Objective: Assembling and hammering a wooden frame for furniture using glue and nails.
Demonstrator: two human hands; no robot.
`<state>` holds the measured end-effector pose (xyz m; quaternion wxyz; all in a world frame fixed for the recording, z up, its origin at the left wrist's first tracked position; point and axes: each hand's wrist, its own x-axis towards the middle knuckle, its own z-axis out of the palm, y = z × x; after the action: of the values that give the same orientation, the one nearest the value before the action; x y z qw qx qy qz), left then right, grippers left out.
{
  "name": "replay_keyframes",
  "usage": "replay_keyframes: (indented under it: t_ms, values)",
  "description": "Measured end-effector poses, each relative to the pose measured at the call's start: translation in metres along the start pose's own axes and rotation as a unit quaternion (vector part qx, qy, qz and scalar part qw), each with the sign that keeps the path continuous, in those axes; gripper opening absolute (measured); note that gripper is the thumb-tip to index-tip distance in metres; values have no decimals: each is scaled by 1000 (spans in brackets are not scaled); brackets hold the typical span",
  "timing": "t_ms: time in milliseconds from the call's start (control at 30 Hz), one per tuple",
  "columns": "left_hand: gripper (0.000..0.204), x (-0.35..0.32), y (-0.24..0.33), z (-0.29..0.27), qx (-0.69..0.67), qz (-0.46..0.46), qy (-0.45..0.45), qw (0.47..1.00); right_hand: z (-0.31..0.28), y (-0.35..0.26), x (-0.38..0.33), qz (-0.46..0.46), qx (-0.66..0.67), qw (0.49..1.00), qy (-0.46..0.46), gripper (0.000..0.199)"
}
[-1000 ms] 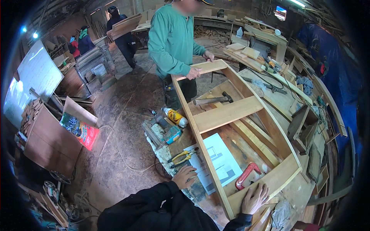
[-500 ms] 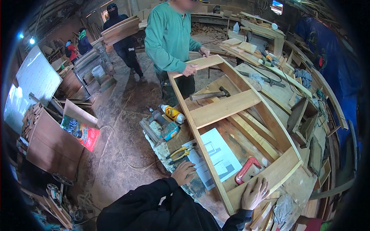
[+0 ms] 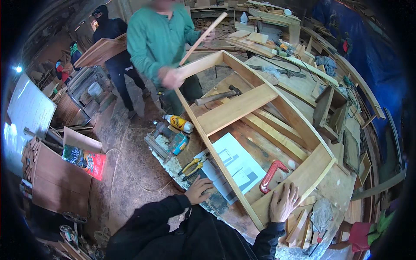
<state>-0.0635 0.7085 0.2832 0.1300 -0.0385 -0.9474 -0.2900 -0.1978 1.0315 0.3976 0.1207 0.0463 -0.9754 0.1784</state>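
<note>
Across the cluttered desk [image 3: 342, 190] lies a long wooden frame [image 3: 260, 130], tapering like the skeleton of a small boat, and everything else is placed here relative to it. Only the head view shows the scene. The frame looks partly built: two pale side rails are joined by a broad plank across the middle, a slab at the near end and a narrower crosspiece at the far end, while loose slats lie unfixed inside it, so more fitting seems to remain. At the near end the right hand [image 3: 284, 201] rests flat on the end slab with fingers spread, pressing down, not pinching anything. Just outside the near left rail the left hand [image 3: 198, 189] lies on the desk edge, fingers loosely curled and touching a white sheet of paper [image 3: 236, 167] that runs under the rail; whether it grips the sheet I cannot tell. Inside the frame near the right hand lies a red-handled tool [image 3: 271, 175]. Yellow-handled pliers [image 3: 193, 165] sit outside the left rail beside the left hand, and farther along that side are a power tool [image 3: 167, 141] and a yellow bottle [image 3: 180, 123]. A hammer [image 3: 219, 95] lies inside the far half. At the far end a co-worker in a green sweater [image 3: 160, 39] holds the corner and a thin wooden strip [image 3: 203, 38]. The wood is smooth, light and unfinished; the desk is dusty and stained.
</note>
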Motion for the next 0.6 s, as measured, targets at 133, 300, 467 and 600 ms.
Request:
replay_keyframes:
  t_ms: [133, 300, 467, 600]
  values:
    - [29, -23, -4, -51, -111, 137, -155, 972, -1, 6, -4, -25, 2, 1000, -14, 51]
    - [28, -80, -47, -123, -53, 79, -390, 916, 17, -1, 15, -76, -4, 997, 14, 47]
    - [24, -29, -28, -198, 25, -2, -461, 887, 19, 26, 29, -139, -18, 990, 33, 44]
    - [26, -16, 8, -214, -11, -54, -467, 882, 26, 23, 29, -162, -24, 986, 28, 47]
